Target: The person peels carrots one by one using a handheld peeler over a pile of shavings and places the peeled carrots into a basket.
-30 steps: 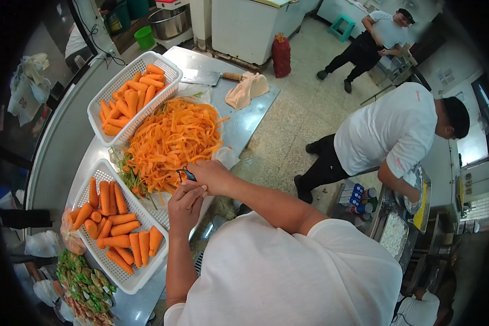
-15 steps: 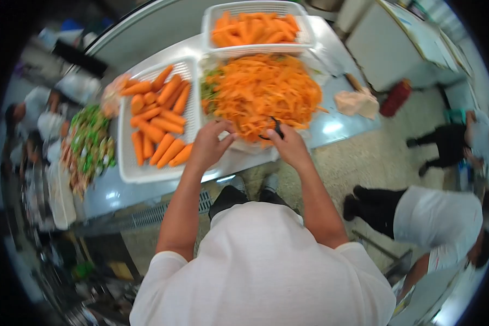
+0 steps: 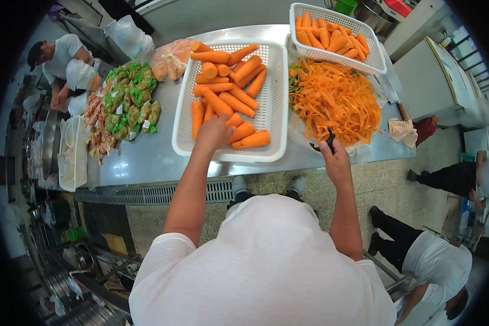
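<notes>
Whole carrots (image 3: pixel 244 98) lay heaped in a white perforated basket (image 3: pixel 283 103) just above the middle of the frame. The left hand (image 3: pixel 214 133) reached over the basket's near rim, back of the hand up, its fingers bent down against the carrots at the lower part of the heap; the fingertips were partly hidden, so I could not tell whether they had closed on one. Right of centre, the right hand (image 3: pixel 337 158) was clamped on a black peeler (image 3: pixel 331 140), thumb and fingers together around it, at the near edge of a mound of orange peelings (image 3: pixel 342 100).

Above the mound, at upper right, stood a second white basket (image 3: pixel 339 62) of carrots. A cleaver (image 3: pixel 386 88) and a pale cloth (image 3: pixel 402 132) lay right of the peelings. Toward the upper left, the metal table (image 3: pixel 152 163) bore a tied bag of carrots (image 3: pixel 171 60) and a pile of green packets (image 3: pixel 130 100). One co-worker (image 3: pixel 65 57) stood at upper left, another (image 3: pixel 437 266) at lower right.
</notes>
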`<action>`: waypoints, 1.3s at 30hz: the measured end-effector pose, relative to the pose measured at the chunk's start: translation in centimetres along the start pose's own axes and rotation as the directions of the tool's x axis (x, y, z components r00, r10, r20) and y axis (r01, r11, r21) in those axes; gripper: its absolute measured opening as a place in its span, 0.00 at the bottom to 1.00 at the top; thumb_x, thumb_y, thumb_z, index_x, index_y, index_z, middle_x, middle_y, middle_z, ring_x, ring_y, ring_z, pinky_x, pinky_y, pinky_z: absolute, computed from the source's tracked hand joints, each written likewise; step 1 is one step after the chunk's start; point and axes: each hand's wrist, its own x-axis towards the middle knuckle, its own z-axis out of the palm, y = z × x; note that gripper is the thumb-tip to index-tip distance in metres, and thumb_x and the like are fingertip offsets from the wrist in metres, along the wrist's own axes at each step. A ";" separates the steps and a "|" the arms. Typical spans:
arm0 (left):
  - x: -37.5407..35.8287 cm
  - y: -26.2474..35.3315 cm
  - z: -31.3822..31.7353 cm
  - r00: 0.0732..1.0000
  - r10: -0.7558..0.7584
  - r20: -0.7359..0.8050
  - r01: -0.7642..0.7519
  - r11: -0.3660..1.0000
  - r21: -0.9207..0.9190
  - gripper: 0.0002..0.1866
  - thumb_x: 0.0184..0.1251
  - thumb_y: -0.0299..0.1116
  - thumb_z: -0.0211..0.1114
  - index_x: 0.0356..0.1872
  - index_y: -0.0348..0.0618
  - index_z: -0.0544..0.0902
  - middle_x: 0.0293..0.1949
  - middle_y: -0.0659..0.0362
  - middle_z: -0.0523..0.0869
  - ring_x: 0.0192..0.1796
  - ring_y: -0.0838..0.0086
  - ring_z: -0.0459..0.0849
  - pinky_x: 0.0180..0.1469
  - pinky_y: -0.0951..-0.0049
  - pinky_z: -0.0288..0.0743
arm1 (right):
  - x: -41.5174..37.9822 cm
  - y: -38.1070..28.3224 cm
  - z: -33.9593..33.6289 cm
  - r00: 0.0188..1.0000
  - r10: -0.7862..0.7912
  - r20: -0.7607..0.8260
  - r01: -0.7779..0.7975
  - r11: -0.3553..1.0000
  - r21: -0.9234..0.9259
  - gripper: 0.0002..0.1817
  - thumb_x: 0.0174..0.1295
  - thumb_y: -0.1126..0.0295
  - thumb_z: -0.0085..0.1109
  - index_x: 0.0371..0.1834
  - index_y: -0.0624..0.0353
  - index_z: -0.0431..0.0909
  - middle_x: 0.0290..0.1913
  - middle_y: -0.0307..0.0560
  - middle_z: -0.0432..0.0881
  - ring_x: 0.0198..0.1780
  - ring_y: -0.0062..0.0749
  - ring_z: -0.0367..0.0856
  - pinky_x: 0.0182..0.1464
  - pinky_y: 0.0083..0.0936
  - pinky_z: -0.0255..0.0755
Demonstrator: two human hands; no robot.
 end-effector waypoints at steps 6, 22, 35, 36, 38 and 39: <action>1.1 -2.4 0.2 0.968 0.067 0.244 -0.078 0.996 0.034 0.27 0.66 0.47 0.70 0.56 0.36 0.76 0.53 0.38 0.85 0.56 0.47 0.85 0.58 0.51 0.79 | -1.3 -5.0 10.3 0.962 -0.269 -0.048 0.260 0.955 -0.145 0.18 0.68 0.60 0.67 0.32 0.64 0.73 0.29 0.53 0.75 0.33 0.47 0.74 0.39 0.37 0.69; 2.3 -8.3 -1.2 0.910 0.362 -0.204 -0.357 0.932 0.062 0.24 0.58 0.37 0.76 0.52 0.35 0.80 0.65 0.40 0.76 0.69 0.43 0.71 0.72 0.52 0.68 | -0.3 -6.1 17.4 0.847 -0.531 -0.019 0.382 0.634 -0.672 0.16 0.66 0.55 0.64 0.27 0.53 0.82 0.28 0.43 0.79 0.34 0.43 0.80 0.42 0.42 0.69; 1.9 -7.8 -1.7 0.954 0.269 -0.134 -0.259 0.962 0.092 0.22 0.62 0.38 0.75 0.56 0.42 0.82 0.61 0.43 0.77 0.63 0.46 0.75 0.65 0.46 0.71 | -0.8 -5.8 17.7 0.839 -0.538 -0.078 0.341 0.634 -0.694 0.19 0.67 0.52 0.63 0.23 0.51 0.81 0.24 0.40 0.78 0.33 0.40 0.81 0.44 0.39 0.71; 2.0 -8.2 -1.4 0.956 0.259 -0.140 -0.247 0.964 0.096 0.22 0.62 0.38 0.75 0.56 0.42 0.82 0.61 0.43 0.77 0.63 0.46 0.75 0.65 0.46 0.71 | -0.8 -6.1 17.8 0.836 -0.544 -0.070 0.354 0.634 -0.688 0.19 0.67 0.52 0.63 0.23 0.51 0.81 0.24 0.40 0.78 0.33 0.40 0.81 0.44 0.39 0.71; 2.2 -9.1 -0.4 0.888 0.401 -0.226 -0.366 0.913 0.182 0.22 0.62 0.39 0.75 0.54 0.40 0.82 0.58 0.44 0.78 0.61 0.46 0.76 0.64 0.48 0.71 | -0.9 -6.6 17.6 0.893 -0.447 -0.052 0.282 0.647 -0.709 0.19 0.68 0.51 0.61 0.24 0.51 0.85 0.27 0.41 0.83 0.36 0.39 0.84 0.46 0.38 0.72; 2.2 -9.2 -0.4 0.892 0.386 -0.236 -0.349 0.919 0.183 0.22 0.62 0.39 0.75 0.54 0.40 0.82 0.58 0.44 0.78 0.61 0.46 0.76 0.64 0.48 0.71 | -0.9 -6.6 17.6 0.889 -0.457 -0.037 0.301 0.642 -0.705 0.19 0.68 0.51 0.61 0.24 0.51 0.85 0.27 0.41 0.83 0.36 0.39 0.84 0.46 0.38 0.72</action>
